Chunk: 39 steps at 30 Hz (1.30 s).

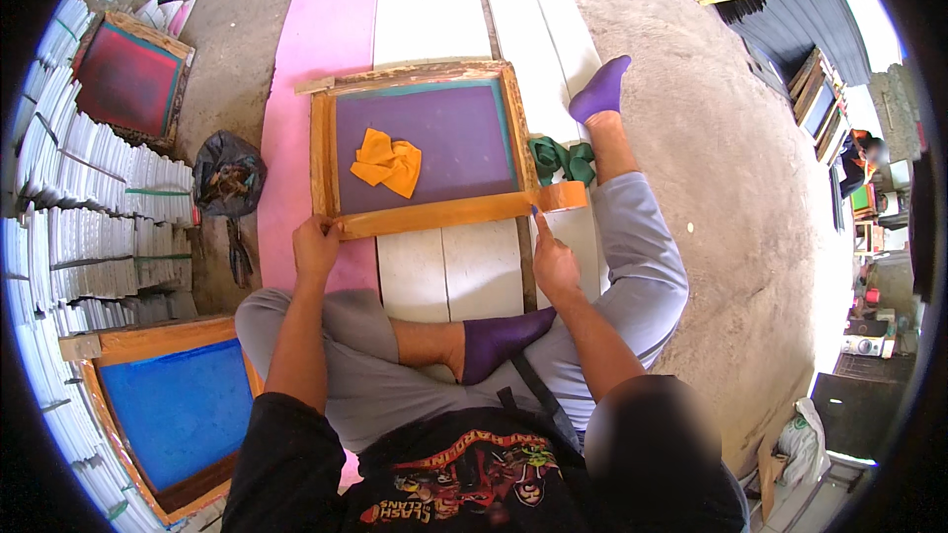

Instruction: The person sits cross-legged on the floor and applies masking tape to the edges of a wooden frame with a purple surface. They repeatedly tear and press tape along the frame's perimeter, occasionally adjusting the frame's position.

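A wooden screen-printing frame (513, 104) with purple mesh lies before me on the boards. Brown adhesive tape (434, 216) runs along its near side and leads to the tape roll (565, 196) standing at the near right corner. My left hand (316, 247) pinches the tape's end at the near left corner. By the roll, my right hand (556, 262) is closed, its index finger stretched along a small blue-tipped object (534, 210) that touches the tape; most of that object is hidden. A crumpled orange cloth (387, 164) rests on the mesh.
Crumpled green cloth (561, 159) lies right of the frame, near my outstretched foot. A blue-mesh frame (173, 410) and stacked white sheets (118, 183) stand at left, with a black plastic bag (228, 174). Further back left leans a red-mesh frame (128, 79).
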Each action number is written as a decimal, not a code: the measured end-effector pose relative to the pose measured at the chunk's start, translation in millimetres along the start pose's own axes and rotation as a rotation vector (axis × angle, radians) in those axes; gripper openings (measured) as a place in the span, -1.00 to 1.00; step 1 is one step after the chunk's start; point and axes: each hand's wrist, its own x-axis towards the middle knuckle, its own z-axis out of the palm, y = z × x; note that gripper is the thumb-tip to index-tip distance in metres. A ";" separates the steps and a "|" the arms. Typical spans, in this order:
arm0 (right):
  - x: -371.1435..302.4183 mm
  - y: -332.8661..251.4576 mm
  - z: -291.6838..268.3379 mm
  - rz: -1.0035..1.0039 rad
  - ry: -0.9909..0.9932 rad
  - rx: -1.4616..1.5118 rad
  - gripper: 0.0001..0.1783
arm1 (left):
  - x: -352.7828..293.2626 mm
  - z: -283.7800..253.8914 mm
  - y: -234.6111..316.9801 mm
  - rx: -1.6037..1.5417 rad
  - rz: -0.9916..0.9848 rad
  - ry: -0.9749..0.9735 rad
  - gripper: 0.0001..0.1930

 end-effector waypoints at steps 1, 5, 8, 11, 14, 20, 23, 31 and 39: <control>-3.7 1.0 -1.3 0.000 0.010 0.008 -0.30 | -0.1 0.7 -0.3 0.008 0.009 0.005 -0.78; -16.8 0.3 -11.1 -0.022 0.071 0.035 -0.48 | 0.6 5.8 -5.2 -0.021 0.038 0.044 -0.76; -21.8 6.7 -14.8 0.005 0.081 0.055 -0.46 | 1.7 10.3 -11.4 -0.048 0.031 0.037 -0.76; -26.3 -9.0 -41.4 0.064 0.157 0.030 -0.45 | 0.9 10.2 -9.7 -0.067 -0.005 0.013 -0.76; -0.6 0.2 -58.5 0.002 0.283 0.106 -0.48 | 0.6 6.3 -5.8 -0.040 -0.026 0.003 -0.76; 72.6 18.0 -95.6 -0.059 0.180 0.198 -0.47 | 0.9 0.8 2.8 -0.045 -0.028 -0.016 -0.76; 88.0 13.5 -106.4 -0.050 0.004 0.077 -0.51 | 0.9 1.2 -4.4 -0.093 -0.032 -0.007 -0.75; 82.6 36.4 -139.8 -0.067 -0.043 0.176 -0.54 | -0.6 -1.6 3.5 -0.072 -0.043 -0.007 -0.77; 158.6 32.7 -107.4 -0.074 0.208 0.496 -0.63 | -0.6 -5.9 9.9 -0.058 -0.087 -0.030 -0.79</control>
